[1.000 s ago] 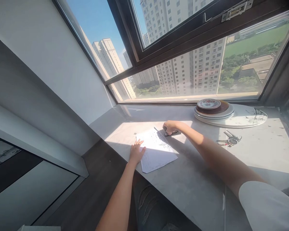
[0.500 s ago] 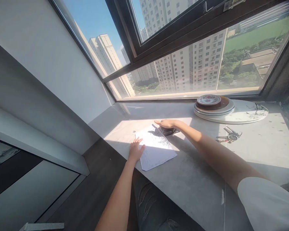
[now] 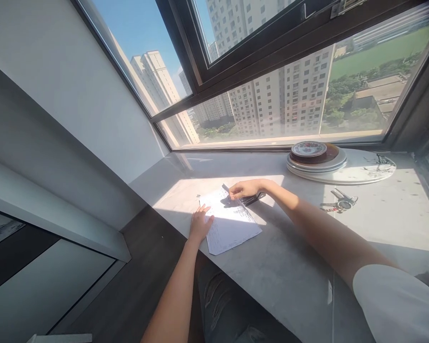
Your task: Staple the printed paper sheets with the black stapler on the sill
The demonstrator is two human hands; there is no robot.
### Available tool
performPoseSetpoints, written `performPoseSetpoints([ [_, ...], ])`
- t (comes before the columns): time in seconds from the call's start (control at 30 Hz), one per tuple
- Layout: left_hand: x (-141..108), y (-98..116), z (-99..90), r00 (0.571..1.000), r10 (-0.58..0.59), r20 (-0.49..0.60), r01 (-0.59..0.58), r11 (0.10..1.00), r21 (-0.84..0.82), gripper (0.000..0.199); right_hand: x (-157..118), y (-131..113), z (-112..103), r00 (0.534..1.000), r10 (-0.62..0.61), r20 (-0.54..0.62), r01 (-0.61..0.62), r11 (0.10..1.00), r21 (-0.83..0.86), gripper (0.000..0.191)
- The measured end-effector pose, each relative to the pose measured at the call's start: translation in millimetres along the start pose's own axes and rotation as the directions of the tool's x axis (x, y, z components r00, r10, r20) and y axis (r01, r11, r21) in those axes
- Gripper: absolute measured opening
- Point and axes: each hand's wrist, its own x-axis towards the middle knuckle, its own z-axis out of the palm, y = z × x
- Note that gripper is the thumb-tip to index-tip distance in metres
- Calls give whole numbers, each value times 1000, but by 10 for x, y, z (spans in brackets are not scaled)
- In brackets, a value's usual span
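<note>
A stack of printed paper [image 3: 232, 231] lies on the pale stone counter, its upper part in sunlight. My left hand [image 3: 200, 224] rests on the stack's left edge, fingers spread over the sheets. Above the upper right corner of the paper, my right hand [image 3: 246, 189] has its fingers curled and brought together. Whatever is between these fingertips, if anything, is too small to make out. Beneath and beside that hand sits a black desk device [image 3: 252, 199], mostly hidden, its kind unclear. A thin pale strip [image 3: 225, 187] shows at the top of the paper.
Stacked plates [image 3: 316, 159] stand by the window, partly on a large oval platter [image 3: 373, 166]. A wristwatch [image 3: 344, 204] and a beaded bracelet [image 3: 329, 209] lie on the counter [image 3: 293, 267] to the right. The counter's front edge runs above my knees.
My right hand has come off the top of the black device and shifted slightly left and down, its fingers curling inward over the paper. My left hand stays on the sheets.
</note>
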Motion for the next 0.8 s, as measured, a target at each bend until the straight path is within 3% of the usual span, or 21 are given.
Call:
performPoseSetpoints([
  [0.1, -6, 1, -6, 1000, 1, 4, 0, 1000, -9, 53, 18, 32, -15, 998, 38, 55, -37, 999, -28, 48],
  [0.23, -7, 0, -12, 1000, -8, 16, 8, 1000, -8, 53, 68, 32, -11, 952, 306, -17, -305, 937, -172, 53],
  [0.33, -5, -9, -7, 1000, 4, 2, -4, 1000, -1, 52, 105, -18, 22, 916, 399, -47, -401, 896, -190, 49],
  [0.57, 4, -24, 7, 1000, 18, -3, -18, 1000, -15, 50, 195, -121, 113, 888, 454, -78, -460, 868, -187, 25],
  [0.8, 8, -32, 20, 1000, 7, -17, -7, 1000, -30, 47, 120, -177, 102, 857, 515, -33, -514, 845, -150, 18],
])
